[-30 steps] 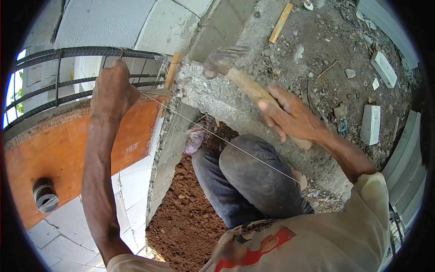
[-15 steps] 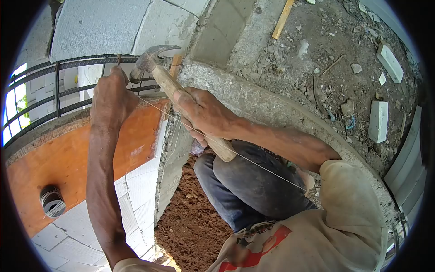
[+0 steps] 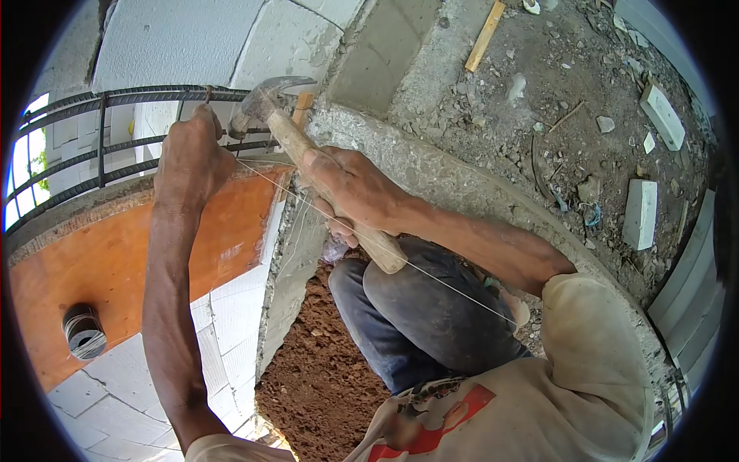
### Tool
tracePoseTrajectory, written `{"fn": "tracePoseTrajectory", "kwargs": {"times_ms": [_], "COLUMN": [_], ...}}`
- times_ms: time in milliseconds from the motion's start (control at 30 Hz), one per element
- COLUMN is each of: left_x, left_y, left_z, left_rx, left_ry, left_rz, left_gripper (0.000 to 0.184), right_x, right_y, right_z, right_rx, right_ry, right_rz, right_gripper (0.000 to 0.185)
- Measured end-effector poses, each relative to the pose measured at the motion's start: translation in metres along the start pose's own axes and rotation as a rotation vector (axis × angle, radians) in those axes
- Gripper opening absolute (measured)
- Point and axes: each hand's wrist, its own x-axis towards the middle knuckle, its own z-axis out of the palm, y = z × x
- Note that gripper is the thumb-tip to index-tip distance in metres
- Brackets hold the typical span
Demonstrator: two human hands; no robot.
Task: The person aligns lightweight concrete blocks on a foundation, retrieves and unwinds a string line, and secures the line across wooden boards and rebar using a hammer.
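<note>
A claw hammer (image 3: 295,144) with a worn wooden handle is gripped by my right hand (image 3: 350,185), its fingers wrapped round the shaft above my knees. The steel head points away from me, close to the fingers of my left hand (image 3: 191,158). That left hand is closed in a pinch beside the ribbed rebar (image 3: 131,144); what it pinches is hidden. A small rusty metal end shows just above its fingertips. A thin pale string (image 3: 439,276) runs from near the left hand, across the hammer handle, toward the lower right.
An orange board (image 3: 146,246) lies below the rebar, with a spool of wire (image 3: 83,331) on it. A wood strip (image 3: 302,108) stands by the concrete edge (image 3: 431,150). White block pieces (image 3: 640,214) lie among rubble at right. Reddish soil (image 3: 315,377) is below.
The view has shifted slightly, moving the spool and rebar a little in frame. Both hands keep their grips, and the hammer head stays close to the left hand.
</note>
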Motion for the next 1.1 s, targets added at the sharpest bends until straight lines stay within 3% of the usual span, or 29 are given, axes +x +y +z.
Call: {"fn": "tracePoseTrajectory", "kwargs": {"times_ms": [67, 267, 400, 433, 600, 733, 800, 1100], "left_x": [0.001, 0.003, 0.004, 0.007, 0.004, -0.004, -0.009, -0.026], "left_y": [-0.003, 0.000, -0.005, -0.017, -0.027, -0.025, -0.027, -0.038], "left_z": [0.000, -0.003, -0.003, 0.007, 0.007, 0.008, 0.007, 0.012], "left_rx": [0.001, -0.009, 0.011, -0.051, -0.111, -0.109, -0.308, -0.622], "left_ry": [-0.003, -0.012, -0.035, 0.038, -0.004, 0.176, 0.548, 0.633], "left_rz": [-0.004, 0.017, 0.051, 0.131, 0.146, 0.222, 0.386, 0.473], "left_gripper": [0.024, 0.020, 0.018, 0.020, 0.019, 0.018, 0.015, 0.023], "right_x": [-0.003, 0.006, 0.003, 0.000, -0.008, -0.003, -0.004, 0.004], "right_y": [-0.001, -0.004, 0.000, 0.002, 0.010, 0.013, 0.006, 0.019], "right_z": [0.007, 0.001, 0.007, 0.006, 0.018, 0.017, 0.015, 0.021], "right_rx": [0.111, 0.029, 0.063, 0.056, 0.063, -0.010, -0.010, 0.029], "right_ry": [0.120, -0.030, 0.092, 0.084, 0.159, 0.073, 0.102, 0.111], "right_rz": [-0.032, 0.001, -0.112, -0.107, -0.053, -0.019, -0.019, 0.003], "right_gripper": [0.051, 0.054, 0.052, 0.052, 0.055, 0.056, 0.056, 0.055]}}
